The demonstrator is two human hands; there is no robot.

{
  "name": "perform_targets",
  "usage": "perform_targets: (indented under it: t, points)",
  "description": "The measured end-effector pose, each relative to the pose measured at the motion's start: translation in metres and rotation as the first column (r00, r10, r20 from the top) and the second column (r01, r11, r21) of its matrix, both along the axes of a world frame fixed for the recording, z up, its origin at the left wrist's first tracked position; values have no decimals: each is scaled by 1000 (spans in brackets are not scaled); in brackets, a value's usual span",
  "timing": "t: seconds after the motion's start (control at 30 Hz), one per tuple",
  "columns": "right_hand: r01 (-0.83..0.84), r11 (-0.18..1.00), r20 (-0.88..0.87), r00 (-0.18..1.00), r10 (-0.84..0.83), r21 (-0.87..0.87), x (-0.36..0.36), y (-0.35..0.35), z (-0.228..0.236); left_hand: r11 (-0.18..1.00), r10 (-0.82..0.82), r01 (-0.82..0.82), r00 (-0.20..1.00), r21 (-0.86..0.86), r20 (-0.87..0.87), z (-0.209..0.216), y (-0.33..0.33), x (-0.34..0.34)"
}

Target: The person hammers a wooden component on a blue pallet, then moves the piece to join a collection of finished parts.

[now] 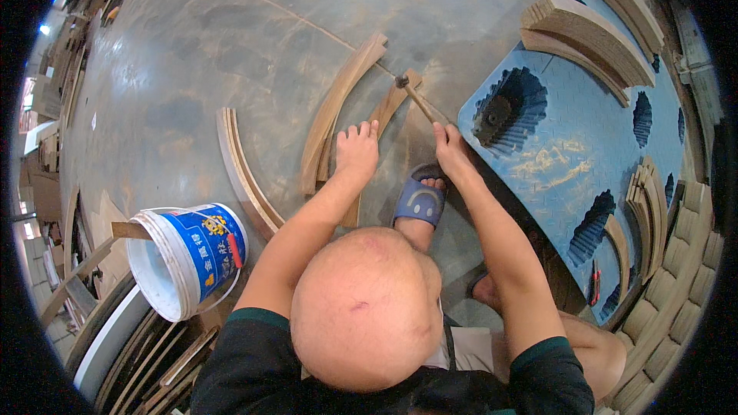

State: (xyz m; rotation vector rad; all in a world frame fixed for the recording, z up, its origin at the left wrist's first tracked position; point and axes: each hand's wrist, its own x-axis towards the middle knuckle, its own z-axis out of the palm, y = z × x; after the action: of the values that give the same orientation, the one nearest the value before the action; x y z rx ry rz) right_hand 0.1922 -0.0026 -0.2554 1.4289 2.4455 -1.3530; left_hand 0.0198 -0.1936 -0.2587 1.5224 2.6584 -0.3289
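Observation:
My right hand [453,155] is closed round the wooden handle of a hammer [419,101]. The hammer's small dark head is next to the far end of a curved wooden piece [393,104] on the floor. Over the middle of that piece lies my left hand [357,151], its fingers bent down across the wood; the thumb is hidden. Just left of it, a thicker curved wooden piece [336,104] rests on the floor, its near end partly covered by my left hand and forearm. Farther left lies a pale-edged curved strip [244,169], partly behind my left forearm.
A white bucket [157,303] with a blue label and red handle grip stands at lower left, beside stacked curved boards [127,346]. At right, a blue sheet [553,177] bears curved wooden blocks [592,38] and a red-handled tool [595,283]. My sandalled foot [421,200] is between my arms.

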Motion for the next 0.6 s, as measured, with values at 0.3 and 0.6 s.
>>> perform_targets:
  t: [0.3,0.6]
  points:
    - [61,994,-92,994,-53,91,4,5,-14,999,-21,22,999,27,-26,2,6,3]
    - [-4,993,-55,998,-2,-118,6,-12,28,1000,10,-9,1000,-14,28,3,1,3]
